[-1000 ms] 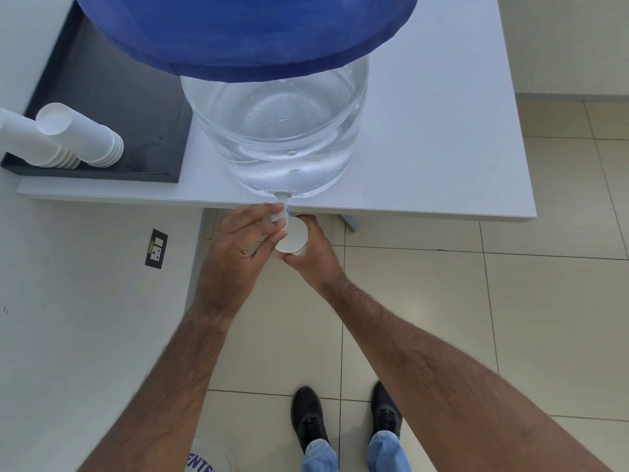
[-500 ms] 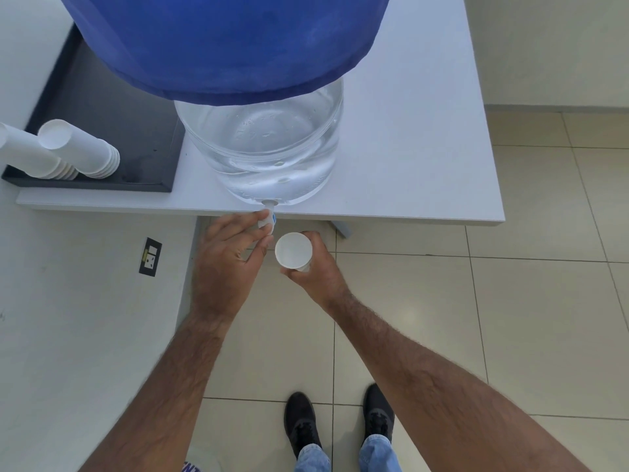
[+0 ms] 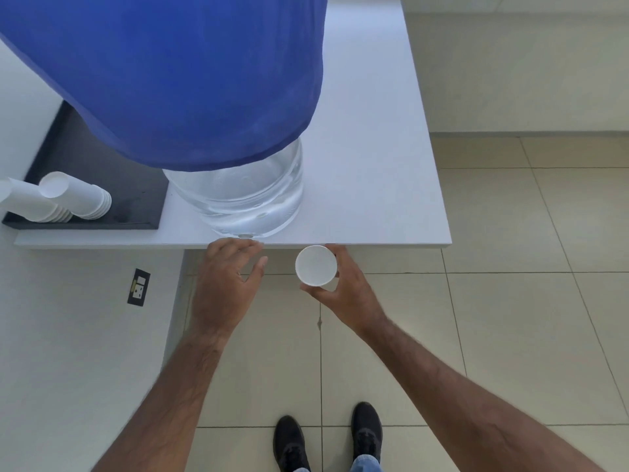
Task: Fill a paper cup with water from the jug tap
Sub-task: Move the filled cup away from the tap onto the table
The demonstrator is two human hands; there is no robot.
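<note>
Right hand (image 3: 343,294) wrapped around upright white paper cup (image 3: 316,265), at 3 o'clock of left hand (image 3: 224,284), whose fingers are loosely spread, just under clear blue-covered water jug (image 3: 238,199) on white table (image 3: 374,199).

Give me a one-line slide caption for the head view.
Right hand holds a paper cup beside the jug; left hand open near the tap.

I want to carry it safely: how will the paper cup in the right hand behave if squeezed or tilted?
The paper cup is probably thin-walled, so a hard squeeze from the right hand may dent it. It looks light, though its fill level cannot be judged here. With no lid on its open top, tilting would likely spill any water, so keep the grip gentle and upright.
</note>
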